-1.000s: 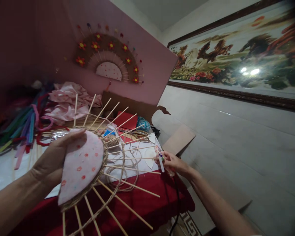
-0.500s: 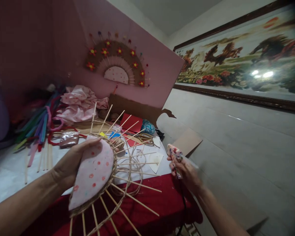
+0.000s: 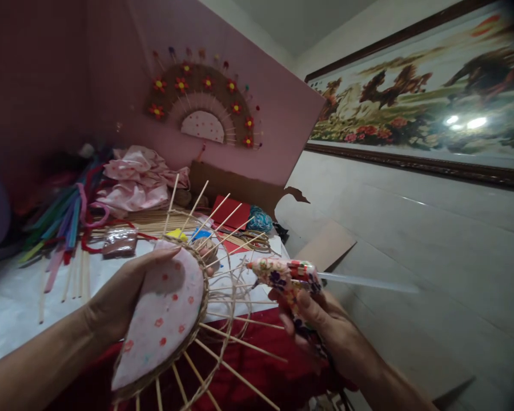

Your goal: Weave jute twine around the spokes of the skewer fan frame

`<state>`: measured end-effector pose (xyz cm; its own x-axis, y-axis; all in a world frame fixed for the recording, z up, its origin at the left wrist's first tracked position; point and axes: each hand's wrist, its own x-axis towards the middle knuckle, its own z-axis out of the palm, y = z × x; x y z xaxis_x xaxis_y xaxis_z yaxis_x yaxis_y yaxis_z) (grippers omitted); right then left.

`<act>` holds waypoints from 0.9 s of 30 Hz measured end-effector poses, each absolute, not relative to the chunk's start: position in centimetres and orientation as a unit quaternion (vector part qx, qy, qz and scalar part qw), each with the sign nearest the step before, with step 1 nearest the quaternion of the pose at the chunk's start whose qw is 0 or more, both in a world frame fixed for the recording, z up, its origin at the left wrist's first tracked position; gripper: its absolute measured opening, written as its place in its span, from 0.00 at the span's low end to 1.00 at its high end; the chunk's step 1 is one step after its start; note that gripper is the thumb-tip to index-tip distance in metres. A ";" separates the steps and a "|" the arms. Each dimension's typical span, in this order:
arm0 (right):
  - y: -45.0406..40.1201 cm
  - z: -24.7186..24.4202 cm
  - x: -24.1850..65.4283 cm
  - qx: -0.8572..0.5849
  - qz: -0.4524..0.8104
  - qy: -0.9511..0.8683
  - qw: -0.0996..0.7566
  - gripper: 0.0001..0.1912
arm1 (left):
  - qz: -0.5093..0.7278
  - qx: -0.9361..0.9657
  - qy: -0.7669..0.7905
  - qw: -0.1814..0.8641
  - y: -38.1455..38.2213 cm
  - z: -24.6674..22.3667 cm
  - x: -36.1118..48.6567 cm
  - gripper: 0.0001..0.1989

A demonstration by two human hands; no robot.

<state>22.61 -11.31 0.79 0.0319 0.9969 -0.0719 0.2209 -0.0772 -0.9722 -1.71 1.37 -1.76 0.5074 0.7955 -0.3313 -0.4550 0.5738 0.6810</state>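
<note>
My left hand [image 3: 124,297] holds a half-round craft fan [image 3: 165,317]: a pink dotted fabric centre ringed with woven rattan, thin wooden sticks fanning out from it. The thumb lies across the fabric's top edge. My right hand [image 3: 321,328] grips a floral-patterned glue gun [image 3: 282,274] with a clear glue stick [image 3: 368,281] poking out of its back. The gun's nozzle points left at the sticks near the fan's upper rim.
A table with a white sheet [image 3: 12,308] over a red cloth [image 3: 257,359] carries pipe cleaners [image 3: 60,228], loose sticks, pink fabric [image 3: 132,182] and coiled rattan. A finished fan [image 3: 203,105] hangs on the pink board. A horse painting [image 3: 420,97] fills the right wall.
My right hand has lifted the glue gun from the table's edge and swung it left toward the fan. The fan has stayed in my left hand, shifting slightly.
</note>
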 end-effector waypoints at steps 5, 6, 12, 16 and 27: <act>-10.2 1.0 21.9 -0.620 0.385 -0.582 0.357 0.25 | 0.374 0.274 0.325 0.824 1.3 -1.7 -1.6 0.06; -10.1 1.0 21.8 -0.623 0.377 -0.588 0.352 0.25 | 0.375 0.273 0.328 0.823 1.3 -1.8 -1.6 0.06; -9.9 1.1 21.4 -0.632 0.367 -0.588 0.347 0.24 | 0.364 0.274 0.323 0.829 1.2 -1.9 -1.5 0.06; -9.9 1.0 21.4 -0.636 0.359 -0.594 0.336 0.23 | 0.352 0.276 0.333 0.830 1.1 -2.0 -1.6 0.08; -9.7 1.0 21.5 -0.634 0.361 -0.604 0.321 0.25 | 0.353 0.294 0.344 0.819 1.1 -1.8 -1.6 0.11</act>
<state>21.55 -9.74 1.04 0.0108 0.9975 -0.0696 0.5345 -0.0646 -0.8427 -1.57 1.05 -1.77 0.5136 0.7807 -0.3559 -0.3768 0.5779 0.7239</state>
